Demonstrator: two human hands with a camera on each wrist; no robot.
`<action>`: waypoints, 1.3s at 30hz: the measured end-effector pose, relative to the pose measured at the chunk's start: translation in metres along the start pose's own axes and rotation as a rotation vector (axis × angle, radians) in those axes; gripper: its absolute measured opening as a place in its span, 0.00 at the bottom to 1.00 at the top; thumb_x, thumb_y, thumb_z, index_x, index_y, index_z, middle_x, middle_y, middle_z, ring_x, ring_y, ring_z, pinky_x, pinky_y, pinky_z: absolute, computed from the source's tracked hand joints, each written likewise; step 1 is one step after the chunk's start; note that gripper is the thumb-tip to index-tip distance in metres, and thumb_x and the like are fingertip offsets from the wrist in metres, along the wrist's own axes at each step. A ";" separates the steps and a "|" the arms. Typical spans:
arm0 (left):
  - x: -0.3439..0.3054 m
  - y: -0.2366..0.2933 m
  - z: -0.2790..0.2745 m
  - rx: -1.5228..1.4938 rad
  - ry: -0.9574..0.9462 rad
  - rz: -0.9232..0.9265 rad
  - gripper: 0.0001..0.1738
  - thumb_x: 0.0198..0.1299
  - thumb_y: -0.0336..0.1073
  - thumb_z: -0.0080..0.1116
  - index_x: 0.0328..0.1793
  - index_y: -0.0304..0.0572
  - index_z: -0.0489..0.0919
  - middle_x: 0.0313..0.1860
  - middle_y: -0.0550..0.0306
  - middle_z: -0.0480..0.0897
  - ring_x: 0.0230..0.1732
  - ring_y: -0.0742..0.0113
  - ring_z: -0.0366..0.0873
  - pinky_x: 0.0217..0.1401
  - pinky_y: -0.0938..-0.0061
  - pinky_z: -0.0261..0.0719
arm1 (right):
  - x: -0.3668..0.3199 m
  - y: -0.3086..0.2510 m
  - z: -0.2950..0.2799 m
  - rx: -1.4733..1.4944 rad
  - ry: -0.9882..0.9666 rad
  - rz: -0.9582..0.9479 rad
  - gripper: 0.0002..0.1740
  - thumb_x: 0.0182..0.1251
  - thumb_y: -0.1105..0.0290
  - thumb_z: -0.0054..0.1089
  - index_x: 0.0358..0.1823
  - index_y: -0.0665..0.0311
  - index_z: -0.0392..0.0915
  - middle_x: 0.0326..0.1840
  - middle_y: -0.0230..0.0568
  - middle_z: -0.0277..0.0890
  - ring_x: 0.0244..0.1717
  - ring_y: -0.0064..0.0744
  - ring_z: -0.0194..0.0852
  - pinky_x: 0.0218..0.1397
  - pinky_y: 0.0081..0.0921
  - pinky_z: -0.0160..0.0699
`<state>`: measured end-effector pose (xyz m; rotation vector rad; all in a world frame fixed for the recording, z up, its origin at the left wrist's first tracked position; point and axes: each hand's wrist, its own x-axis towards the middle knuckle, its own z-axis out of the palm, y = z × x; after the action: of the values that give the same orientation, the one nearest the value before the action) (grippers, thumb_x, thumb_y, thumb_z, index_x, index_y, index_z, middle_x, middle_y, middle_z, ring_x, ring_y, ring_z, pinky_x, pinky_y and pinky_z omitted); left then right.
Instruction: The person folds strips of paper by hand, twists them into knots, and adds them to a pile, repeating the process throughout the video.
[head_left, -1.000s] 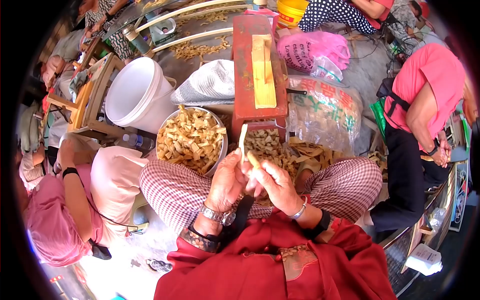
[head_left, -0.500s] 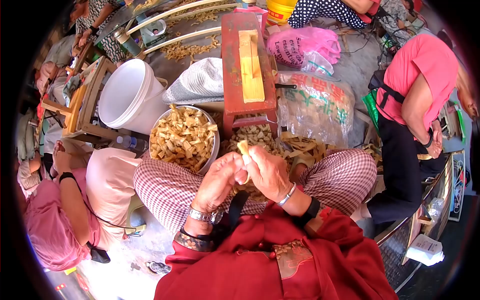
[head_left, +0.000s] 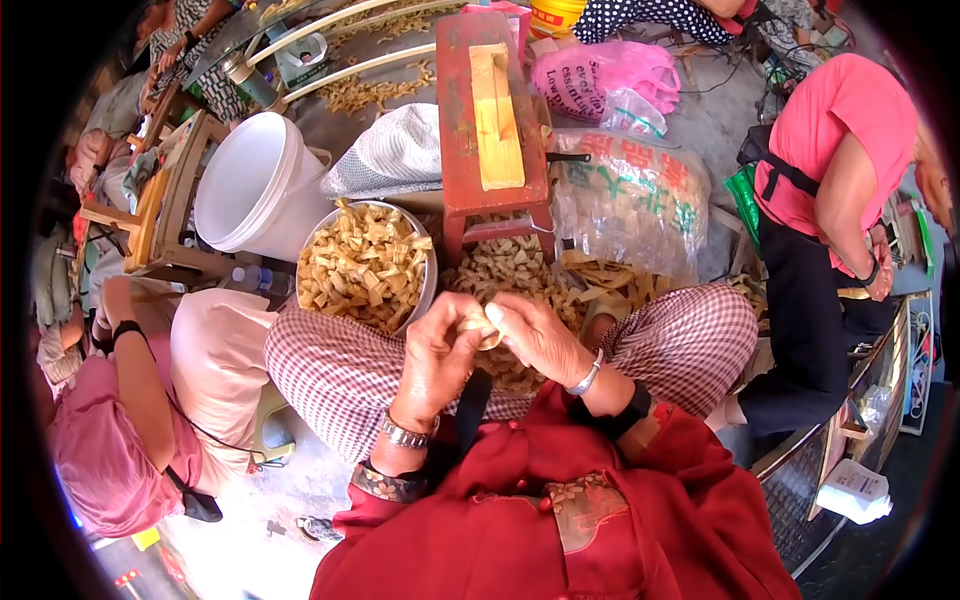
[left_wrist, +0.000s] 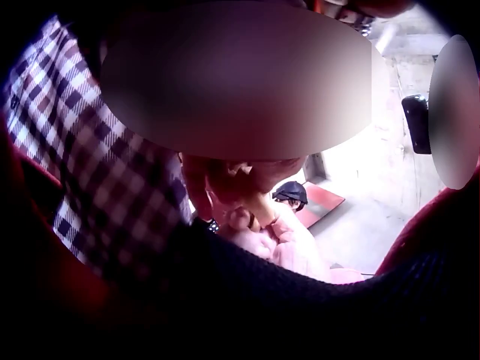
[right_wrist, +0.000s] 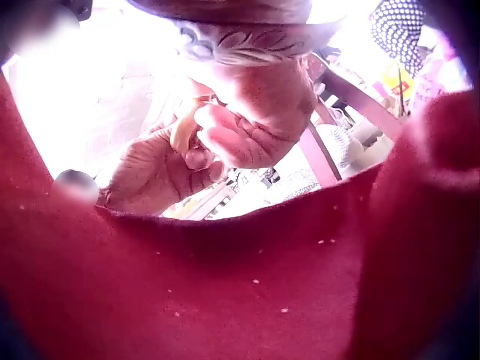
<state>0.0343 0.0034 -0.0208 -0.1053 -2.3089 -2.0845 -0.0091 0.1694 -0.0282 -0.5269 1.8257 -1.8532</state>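
Note:
A pale yellow strip (head_left: 487, 327) is curled up small between my two hands, above my lap in checked trousers (head_left: 340, 375). My left hand (head_left: 445, 345), with a watch on its wrist, pinches the strip from the left. From the right, my right hand (head_left: 535, 335), which wears a bracelet, pinches it with thumb and fingertips. In the right wrist view the strip (right_wrist: 184, 127) stands between the right hand (right_wrist: 255, 112) and the left hand (right_wrist: 150, 176). The left wrist view is mostly dark cloth; a hand there shows only dimly.
A metal bowl (head_left: 432, 262) full of folded yellow pieces stands before my left knee, beside a loose pile (head_left: 510, 270) of them. Beyond are a red bench (head_left: 455, 110) bearing a wooden block, a white bucket (head_left: 255, 185), a grey hat (head_left: 395, 155) and a plastic sack (head_left: 635, 205). People sit close on both sides.
A second ago the strip stood long and upright above my fingers. It has since been bent down and curled small between both hands, which have drawn together and lower.

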 end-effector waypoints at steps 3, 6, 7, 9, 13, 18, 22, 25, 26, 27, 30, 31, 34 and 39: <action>0.003 0.014 -0.003 -0.506 -0.041 -0.169 0.17 0.60 0.25 0.60 0.55 0.36 0.74 0.40 0.59 0.81 0.40 0.74 0.78 0.44 0.81 0.77 | -0.003 -0.015 0.006 -0.160 0.091 -0.238 0.15 0.70 0.60 0.53 0.45 0.66 0.68 0.33 0.44 0.72 0.32 0.33 0.75 0.36 0.28 0.72; 0.002 0.024 0.000 -0.806 -0.067 -0.241 0.21 0.60 0.26 0.59 0.60 0.37 0.73 0.40 0.57 0.82 0.39 0.70 0.80 0.47 0.77 0.77 | -0.013 -0.020 0.002 -0.281 0.107 -0.284 0.14 0.72 0.60 0.50 0.44 0.66 0.69 0.30 0.43 0.71 0.32 0.36 0.74 0.36 0.30 0.72; 0.002 0.028 0.002 -0.884 -0.063 -0.262 0.21 0.61 0.26 0.58 0.62 0.37 0.73 0.40 0.57 0.82 0.39 0.69 0.81 0.48 0.76 0.77 | -0.013 -0.016 0.003 -0.175 0.129 -0.264 0.15 0.74 0.59 0.47 0.45 0.65 0.69 0.27 0.39 0.69 0.28 0.30 0.73 0.32 0.27 0.71; 0.001 0.037 0.003 -0.862 -0.118 -0.255 0.23 0.58 0.25 0.60 0.61 0.33 0.73 0.44 0.55 0.82 0.43 0.69 0.80 0.52 0.76 0.76 | -0.014 -0.017 -0.002 -0.060 0.103 -0.188 0.15 0.75 0.58 0.45 0.44 0.65 0.69 0.25 0.36 0.68 0.24 0.24 0.69 0.28 0.23 0.69; 0.001 0.027 0.007 -0.322 -0.129 -0.060 0.23 0.57 0.26 0.62 0.61 0.37 0.75 0.49 0.55 0.79 0.50 0.67 0.76 0.55 0.75 0.74 | -0.020 -0.005 -0.002 0.196 0.070 -0.047 0.17 0.76 0.58 0.42 0.44 0.66 0.69 0.21 0.27 0.63 0.19 0.14 0.61 0.22 0.15 0.61; 0.002 0.036 0.020 0.374 -0.077 0.151 0.22 0.60 0.31 0.60 0.62 0.38 0.76 0.51 0.54 0.76 0.51 0.65 0.73 0.55 0.73 0.72 | -0.017 -0.003 0.007 0.268 0.056 0.037 0.18 0.77 0.56 0.41 0.49 0.65 0.70 0.19 0.26 0.60 0.17 0.13 0.58 0.18 0.14 0.58; 0.003 0.012 0.024 0.021 -0.002 0.025 0.20 0.67 0.39 0.54 0.59 0.33 0.76 0.53 0.48 0.78 0.52 0.58 0.76 0.55 0.71 0.73 | -0.016 -0.009 0.007 0.284 0.068 0.097 0.20 0.76 0.54 0.41 0.51 0.65 0.68 0.25 0.26 0.64 0.19 0.13 0.59 0.19 0.13 0.59; 0.001 0.010 0.025 -0.271 -0.012 -0.160 0.22 0.70 0.44 0.48 0.58 0.32 0.76 0.53 0.53 0.79 0.45 0.67 0.77 0.49 0.78 0.74 | -0.018 -0.012 0.007 0.182 0.142 0.017 0.19 0.76 0.56 0.42 0.53 0.66 0.65 0.33 0.31 0.70 0.24 0.15 0.64 0.28 0.15 0.68; 0.001 0.011 0.024 -0.368 -0.026 -0.236 0.23 0.70 0.45 0.48 0.59 0.32 0.76 0.53 0.54 0.79 0.43 0.69 0.77 0.48 0.79 0.74 | -0.018 -0.012 0.008 0.163 0.167 -0.025 0.19 0.76 0.56 0.42 0.54 0.66 0.64 0.35 0.32 0.71 0.25 0.15 0.65 0.31 0.16 0.69; 0.003 0.017 0.023 -0.506 -0.063 -0.277 0.26 0.71 0.48 0.45 0.61 0.32 0.74 0.49 0.56 0.80 0.40 0.72 0.77 0.43 0.79 0.75 | -0.018 -0.012 0.009 0.166 0.178 -0.055 0.19 0.76 0.57 0.42 0.55 0.66 0.62 0.36 0.33 0.72 0.26 0.16 0.67 0.33 0.17 0.70; 0.004 0.012 0.021 -0.690 -0.100 -0.303 0.27 0.71 0.49 0.44 0.63 0.31 0.72 0.45 0.57 0.80 0.37 0.70 0.77 0.41 0.77 0.76 | -0.020 -0.017 0.010 0.129 0.208 -0.124 0.19 0.76 0.59 0.42 0.57 0.66 0.59 0.36 0.36 0.73 0.28 0.18 0.69 0.36 0.19 0.72; 0.006 0.015 0.021 -0.786 -0.098 -0.317 0.29 0.71 0.52 0.43 0.62 0.32 0.72 0.44 0.56 0.79 0.37 0.68 0.77 0.40 0.76 0.76 | -0.020 -0.022 0.008 0.085 0.217 -0.135 0.20 0.76 0.59 0.43 0.58 0.66 0.58 0.35 0.36 0.73 0.28 0.18 0.69 0.36 0.18 0.71; 0.007 0.018 0.014 -0.891 -0.147 -0.361 0.29 0.70 0.52 0.43 0.59 0.30 0.73 0.42 0.53 0.78 0.36 0.67 0.76 0.39 0.73 0.77 | -0.027 -0.008 -0.007 -0.058 0.268 -0.118 0.18 0.74 0.62 0.46 0.57 0.66 0.60 0.29 0.35 0.72 0.27 0.19 0.68 0.33 0.18 0.69; 0.009 0.016 0.000 -1.035 -0.043 -0.373 0.28 0.71 0.51 0.42 0.58 0.28 0.72 0.39 0.55 0.75 0.29 0.72 0.69 0.36 0.72 0.78 | -0.031 -0.008 -0.014 -0.162 0.229 -0.091 0.13 0.69 0.66 0.55 0.48 0.66 0.69 0.27 0.35 0.72 0.25 0.18 0.68 0.29 0.20 0.67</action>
<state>0.0262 0.0050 -0.0040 0.2814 -1.0667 -3.2357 0.0071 0.1989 -0.0192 -0.4772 2.1490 -1.9007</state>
